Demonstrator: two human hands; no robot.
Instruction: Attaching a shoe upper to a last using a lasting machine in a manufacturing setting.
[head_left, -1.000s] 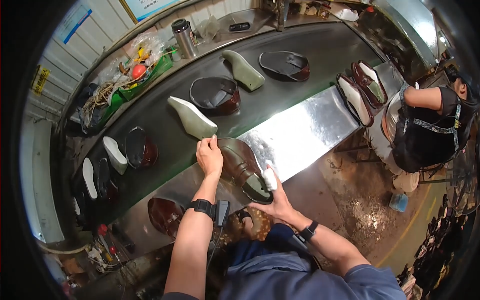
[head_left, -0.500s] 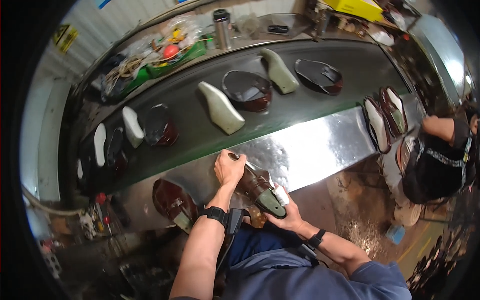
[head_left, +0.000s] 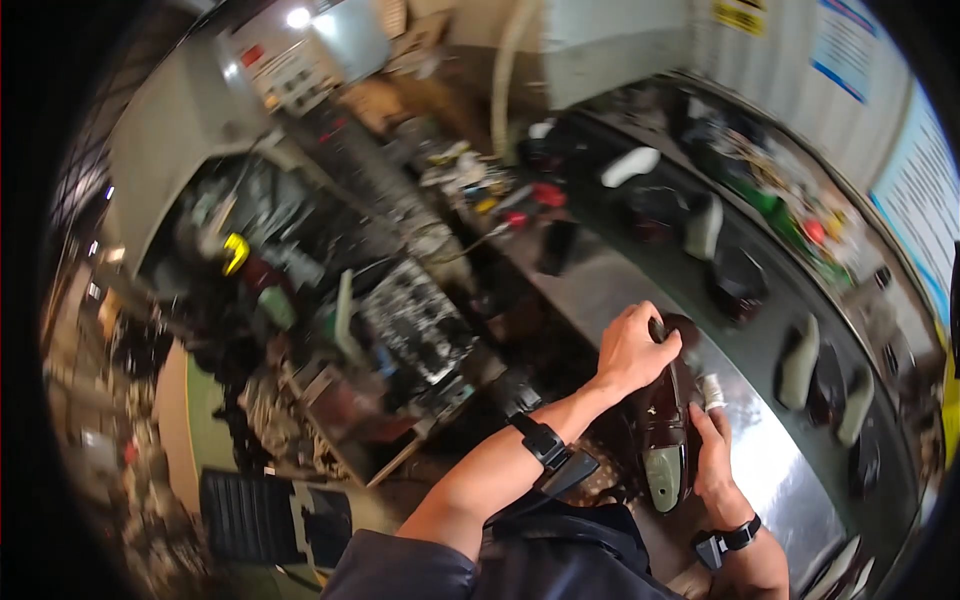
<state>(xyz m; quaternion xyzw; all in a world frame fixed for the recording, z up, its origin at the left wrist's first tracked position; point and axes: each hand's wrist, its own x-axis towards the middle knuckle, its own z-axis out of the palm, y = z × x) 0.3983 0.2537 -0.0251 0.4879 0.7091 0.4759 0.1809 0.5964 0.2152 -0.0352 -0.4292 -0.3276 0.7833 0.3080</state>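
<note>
A dark brown leather shoe [head_left: 668,405] is held at the metal bench edge, toe pointing away from me. A green last [head_left: 662,478] shows in its heel opening. My right hand [head_left: 713,450] grips the shoe's right side from below; a white wrapping [head_left: 711,391] shows at one finger. Over the toe end, my left hand [head_left: 640,350] is closed around a small dark thing [head_left: 657,328], pressed at or close to the leather. What kind of thing it is, I cannot make out.
Beyond the metal bench [head_left: 765,420] runs a dark belt [head_left: 780,330] carrying loose lasts [head_left: 799,362] and shoe uppers [head_left: 737,282]. A cluttered green tray [head_left: 775,215] stands behind it. To the left are a black-stained board [head_left: 415,320], a machine hood [head_left: 185,130] and a black chair [head_left: 250,515].
My view has swung to the left, bringing the machines and chair into sight. Both hands stay on the same shoe, now pointing more directly away from me.
</note>
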